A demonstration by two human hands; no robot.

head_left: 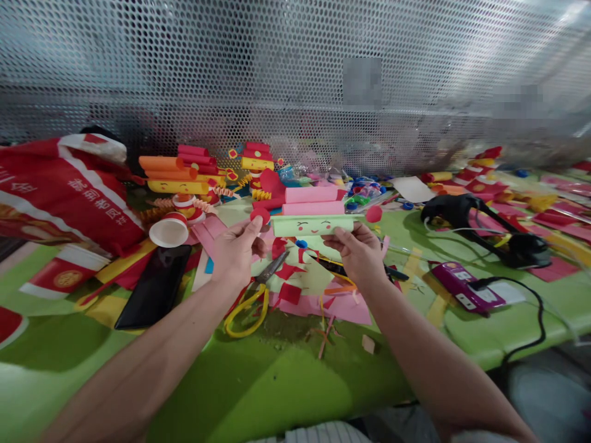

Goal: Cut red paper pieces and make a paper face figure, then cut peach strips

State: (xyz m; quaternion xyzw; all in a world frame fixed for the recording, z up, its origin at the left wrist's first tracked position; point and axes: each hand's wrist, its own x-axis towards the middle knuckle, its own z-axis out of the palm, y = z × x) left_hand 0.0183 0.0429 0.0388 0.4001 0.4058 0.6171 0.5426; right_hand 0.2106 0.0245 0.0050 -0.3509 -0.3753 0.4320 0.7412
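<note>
Between my two hands is a paper figure (pixel 318 226) with a smiling face on a light green roll and two pink rolls stacked above it. My right hand (pixel 364 253) pinches the green roll near its right end. A red paper circle (pixel 260 216) is pinched between the thumb and fingers of my left hand (pixel 234 251), by the figure's left end; whether it is joined to the figure I cannot tell. Another red circle (pixel 373 213) shows beyond my right fingers. Below lie yellow-handled scissors (pixel 249 311) and red and pink paper scraps (pixel 290 292).
On the green table (pixel 277 381), a black phone (pixel 154 286), a red paper cup (pixel 64 271) and a red bag (pixel 69 191) lie left. Finished-looking paper figures (pixel 178 175) stand behind. A purple power strip (pixel 466 286) and black headset-like device (pixel 480 227) are right.
</note>
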